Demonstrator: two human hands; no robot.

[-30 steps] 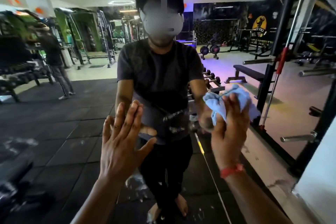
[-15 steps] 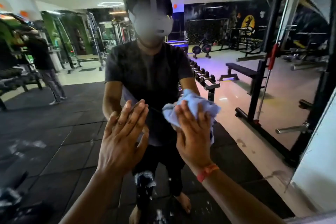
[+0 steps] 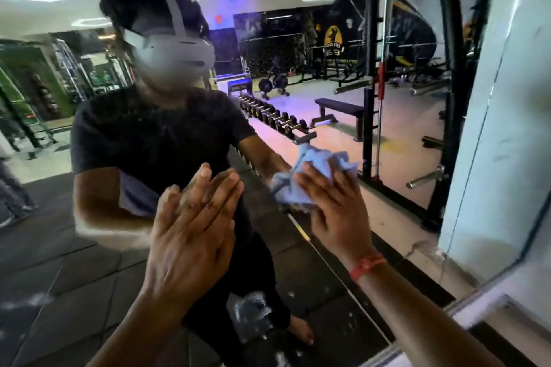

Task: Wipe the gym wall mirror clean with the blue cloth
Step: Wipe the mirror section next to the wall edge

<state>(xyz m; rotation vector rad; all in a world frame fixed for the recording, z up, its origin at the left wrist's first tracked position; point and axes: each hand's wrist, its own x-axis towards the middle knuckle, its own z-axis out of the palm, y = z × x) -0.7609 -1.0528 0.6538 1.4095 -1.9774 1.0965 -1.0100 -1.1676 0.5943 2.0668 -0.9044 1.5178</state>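
Observation:
The gym wall mirror (image 3: 313, 48) fills nearly the whole view and reflects me and the gym behind. My right hand (image 3: 334, 208) presses a crumpled light blue cloth (image 3: 316, 170) flat against the glass at centre right, fingers spread over it. A red band sits on that wrist. My left hand (image 3: 193, 223) rests flat on the mirror with fingers straight and close together, holding nothing, just left of the cloth. White smears (image 3: 250, 316) mark the glass low down, below both hands.
The mirror's right edge and lower frame (image 3: 465, 304) run along a pale wall (image 3: 507, 128) at the right. In the reflection are a black rack, a bench, a dumbbell row and dark floor mats.
My right hand swept the cloth left toward the middle, then back right and slightly up. My left hand stayed on the glass. My head moved closer and turned a little right.

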